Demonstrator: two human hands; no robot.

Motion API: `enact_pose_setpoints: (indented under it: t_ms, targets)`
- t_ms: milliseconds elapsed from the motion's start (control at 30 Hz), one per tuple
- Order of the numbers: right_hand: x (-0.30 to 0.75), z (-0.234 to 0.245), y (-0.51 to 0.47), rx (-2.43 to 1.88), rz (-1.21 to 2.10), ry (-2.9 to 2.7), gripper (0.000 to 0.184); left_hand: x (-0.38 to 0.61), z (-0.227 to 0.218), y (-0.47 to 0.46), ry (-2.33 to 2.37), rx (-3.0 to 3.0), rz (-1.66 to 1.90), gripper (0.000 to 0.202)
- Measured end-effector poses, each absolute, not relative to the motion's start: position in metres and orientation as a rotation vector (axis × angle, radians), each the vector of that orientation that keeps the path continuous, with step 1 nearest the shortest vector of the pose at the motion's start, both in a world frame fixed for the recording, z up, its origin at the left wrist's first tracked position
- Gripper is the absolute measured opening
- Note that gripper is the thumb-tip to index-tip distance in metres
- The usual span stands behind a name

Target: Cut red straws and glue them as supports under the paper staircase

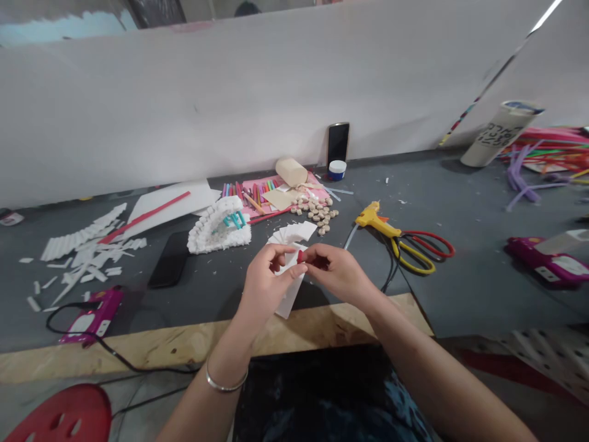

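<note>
My left hand [268, 273] and my right hand [339, 270] meet near the table's front edge. A small red piece [300, 256] is pinched between the fingertips of both; its exact kind is too small to tell. Directly below the hands is a white strip [289, 302], partly covered by my left fingers. Just beyond them, several thin white pieces [301, 229] lie spread like a fan. To the right rests a yellow glue gun [377, 222], beside scissors [416, 250] with red and yellow handles.
A white foam model [202, 236] with teal sticks stands left of centre, next to a black phone [169, 261]. White foam scraps [87, 255] cover the left side. Small wooden pieces [322, 215], crayons [262, 187] and a blue-white jar [337, 170] sit behind. Purple devices flank both sides.
</note>
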State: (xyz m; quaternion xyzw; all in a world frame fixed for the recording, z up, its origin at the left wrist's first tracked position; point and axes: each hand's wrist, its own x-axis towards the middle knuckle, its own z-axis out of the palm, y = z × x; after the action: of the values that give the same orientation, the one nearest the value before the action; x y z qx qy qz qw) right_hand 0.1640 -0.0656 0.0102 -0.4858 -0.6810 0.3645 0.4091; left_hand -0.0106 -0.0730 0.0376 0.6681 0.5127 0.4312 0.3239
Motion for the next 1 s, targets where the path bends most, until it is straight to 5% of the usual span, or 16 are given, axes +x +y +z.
enact_pose_setpoints:
  t_ms: [267, 500, 1000]
  targets:
    - [0.166, -0.026, -0.049, -1.352, 0.913, -1.573, 0.016, -0.039, 0.003, -0.018, 1.573, 1.807, 1.217, 0.032]
    - [0.162, -0.034, -0.041, -1.424, 0.743, -1.643, 0.018, -0.027, -0.015, -0.001, 1.595, 2.028, 0.864, 0.063]
    - [0.158, -0.038, -0.029, -1.482, 0.615, -1.748, 0.020, -0.024, -0.023, -0.005, 1.596, 1.957, 1.038, 0.050]
